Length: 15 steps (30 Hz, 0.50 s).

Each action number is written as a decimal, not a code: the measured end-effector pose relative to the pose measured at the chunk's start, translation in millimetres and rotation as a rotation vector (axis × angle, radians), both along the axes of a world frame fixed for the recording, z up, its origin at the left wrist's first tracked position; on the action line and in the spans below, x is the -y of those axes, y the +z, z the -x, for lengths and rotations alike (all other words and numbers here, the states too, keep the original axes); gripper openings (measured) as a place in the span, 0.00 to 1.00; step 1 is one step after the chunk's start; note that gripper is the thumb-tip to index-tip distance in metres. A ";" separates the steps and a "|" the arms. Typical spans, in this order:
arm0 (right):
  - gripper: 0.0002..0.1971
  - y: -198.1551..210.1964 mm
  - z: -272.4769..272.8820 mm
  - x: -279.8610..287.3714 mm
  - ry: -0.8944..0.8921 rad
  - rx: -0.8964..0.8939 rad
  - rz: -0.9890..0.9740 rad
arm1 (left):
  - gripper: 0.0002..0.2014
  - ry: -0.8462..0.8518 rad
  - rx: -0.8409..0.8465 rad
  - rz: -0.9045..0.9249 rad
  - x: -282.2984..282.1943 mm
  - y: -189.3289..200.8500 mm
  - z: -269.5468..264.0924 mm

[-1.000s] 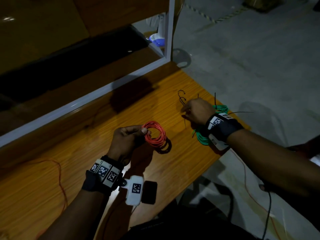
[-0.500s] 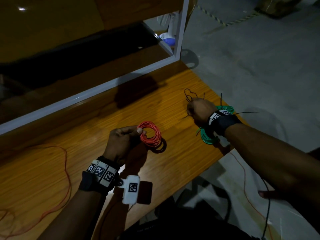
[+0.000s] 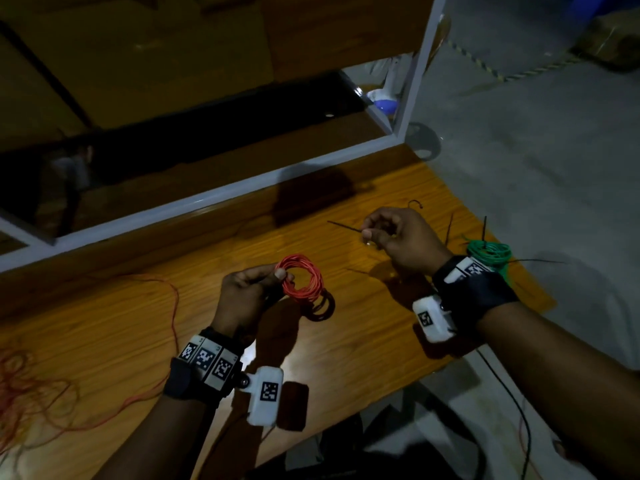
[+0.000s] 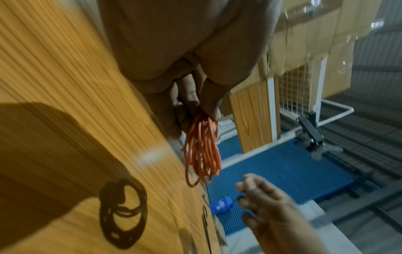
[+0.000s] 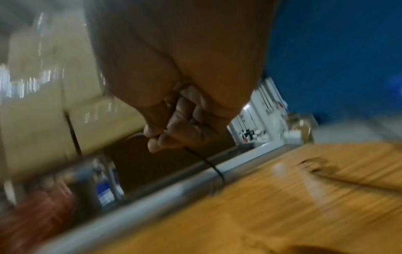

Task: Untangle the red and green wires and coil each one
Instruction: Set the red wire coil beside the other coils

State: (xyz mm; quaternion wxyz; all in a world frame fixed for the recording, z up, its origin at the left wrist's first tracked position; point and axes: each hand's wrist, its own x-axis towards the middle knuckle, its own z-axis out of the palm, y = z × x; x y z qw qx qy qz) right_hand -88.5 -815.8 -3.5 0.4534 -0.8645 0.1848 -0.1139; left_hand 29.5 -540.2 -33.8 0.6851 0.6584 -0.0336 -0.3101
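My left hand [image 3: 258, 285] pinches a small coil of red wire [image 3: 303, 279] and holds it just above the wooden table [image 3: 121, 327]; the same red coil [image 4: 201, 154] hangs from my fingertips in the left wrist view. My right hand [image 3: 391, 233] is raised over the table and pinches a thin black tie [image 3: 344, 226] between thumb and forefinger; the black tie [image 5: 206, 161] sticks out below the fingers in the blurred right wrist view. A green wire coil [image 3: 488, 252] lies at the table's right edge, behind my right wrist.
Loose red wire [image 3: 38, 386] trails in a tangle over the table's left side. More black ties [image 3: 450, 226] lie beside the green coil. A white-framed glass case [image 3: 214, 199] borders the table's far side. The table's right edge drops to the grey floor [image 3: 519, 150].
My right hand has lifted from the ties beside the green coil and moved left with one black tie pinched in it. The left hand keeps holding the red coil.
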 end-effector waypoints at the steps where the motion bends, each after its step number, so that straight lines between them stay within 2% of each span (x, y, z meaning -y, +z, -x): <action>1: 0.02 5.6 -1.6 -9.8 0.003 0.019 -0.062 | 0.11 0.016 0.006 0.001 -6.3 1.5 -1.1; 5: 0.08 14.6 -11.0 -45.7 0.082 0.073 -0.097 | 0.06 0.073 0.025 0.011 -32.0 8.7 -9.5; 10: 0.12 17.0 -28.0 -85.7 0.063 0.127 0.007 | 0.06 0.083 0.068 0.024 -67.6 15.9 -25.6; 13: 0.19 24.0 -36.6 -112.6 0.095 0.065 0.059 | 0.06 0.110 0.095 0.043 -90.3 19.1 -36.0; 15: 0.17 29.4 -41.8 -136.5 0.118 -0.015 -0.033 | 0.07 0.126 0.126 0.047 -104.8 19.9 -43.5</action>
